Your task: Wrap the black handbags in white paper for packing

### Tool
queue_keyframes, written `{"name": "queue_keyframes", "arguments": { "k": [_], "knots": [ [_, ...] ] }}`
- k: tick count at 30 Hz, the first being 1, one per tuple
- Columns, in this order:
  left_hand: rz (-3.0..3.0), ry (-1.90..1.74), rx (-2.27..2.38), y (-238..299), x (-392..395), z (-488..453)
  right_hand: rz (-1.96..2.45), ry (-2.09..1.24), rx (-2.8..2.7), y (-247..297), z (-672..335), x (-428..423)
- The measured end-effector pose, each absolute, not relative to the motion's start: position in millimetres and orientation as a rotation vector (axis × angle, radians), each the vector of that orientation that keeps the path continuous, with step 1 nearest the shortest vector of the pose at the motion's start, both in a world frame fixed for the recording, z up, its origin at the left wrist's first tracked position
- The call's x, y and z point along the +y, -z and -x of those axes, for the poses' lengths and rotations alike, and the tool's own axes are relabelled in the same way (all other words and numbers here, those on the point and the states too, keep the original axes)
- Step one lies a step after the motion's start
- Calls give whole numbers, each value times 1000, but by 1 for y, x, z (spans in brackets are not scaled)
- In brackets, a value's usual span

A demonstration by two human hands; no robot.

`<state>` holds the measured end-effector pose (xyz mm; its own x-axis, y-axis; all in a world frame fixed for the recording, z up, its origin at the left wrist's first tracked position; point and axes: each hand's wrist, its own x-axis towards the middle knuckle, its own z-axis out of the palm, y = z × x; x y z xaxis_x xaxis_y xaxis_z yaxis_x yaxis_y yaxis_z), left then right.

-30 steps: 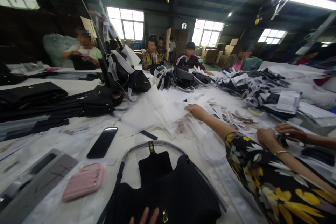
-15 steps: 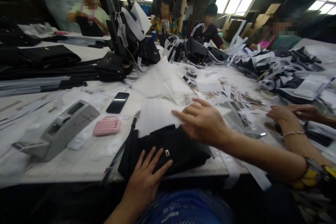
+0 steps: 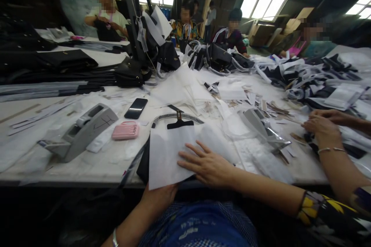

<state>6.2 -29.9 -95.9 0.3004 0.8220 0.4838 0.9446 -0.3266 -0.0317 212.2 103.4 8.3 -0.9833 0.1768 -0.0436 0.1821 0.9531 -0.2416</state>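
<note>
A white paper sheet point(image 3: 164, 150) lies over the front of a black handbag point(image 3: 144, 164) at the table's near edge. My right hand point(image 3: 207, 164) rests flat on the sheet, its fingers spread. Below the sheet's front edge is my left hand point(image 3: 159, 197); its fingers are hidden under the sheet and against the bag. Behind the sheet, a black tab with a gold fitting point(image 3: 179, 116) and the wrapped, curved handle point(image 3: 160, 117) of the bag show on the table.
Left stand a grey tape dispenser point(image 3: 87, 131), a pink case point(image 3: 125, 130) and a phone point(image 3: 136, 108); a second dispenser point(image 3: 262, 129) stands right. A co-worker's hands point(image 3: 321, 123) work at far right. Paper sheets point(image 3: 185, 87) and black bags point(image 3: 218, 56) lie behind.
The white sheet now covers the bag's front. My left hand has gone from the bag's top to beneath the sheet's edge; my right hand has come down onto the sheet.
</note>
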Motion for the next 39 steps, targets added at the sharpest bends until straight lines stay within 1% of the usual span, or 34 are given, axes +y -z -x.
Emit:
{"name": "queue_keyframes", "arguments": {
  "k": [5,9,11,14,17,19,21,23,26,28,30,32,36,39],
  "knots": [
    [2230,568,-1547,115,-31,-3,-195,527,3059,-2,-211,109],
    [2226,541,-1591,105,-31,-2,-240,553,3051,3,-206,110],
    [2239,520,-1604,89,-37,-4,-257,568,3052,6,-206,108],
    [2316,529,-1658,46,-54,-13,-278,597,3071,13,-208,105],
    [2343,762,-1754,-2,-62,-25,-308,604,3090,18,-209,102],
    [2359,907,-1759,-18,-51,-30,-317,611,3104,21,-209,101],
    [2397,921,-1743,-15,-30,-28,-324,630,3125,22,-209,101],
    [2450,838,-1737,5,-7,-19,-317,681,3136,20,-210,103],
    [2508,779,-1743,42,11,-5,-334,897,3127,15,-213,109],
    [2497,811,-1765,56,11,-1,-504,1084,3150,12,-216,114],
    [2478,861,-1782,60,7,0,-713,1158,3205,13,-216,117],
    [2481,892,-1795,58,4,-2,-772,1058,3273,15,-215,118],
    [2495,907,-1822,54,4,-4,-627,768,3293,21,-212,116],
    [2490,900,-1832,56,5,-3,-573,703,3257,22,-213,115]
  ]
}}
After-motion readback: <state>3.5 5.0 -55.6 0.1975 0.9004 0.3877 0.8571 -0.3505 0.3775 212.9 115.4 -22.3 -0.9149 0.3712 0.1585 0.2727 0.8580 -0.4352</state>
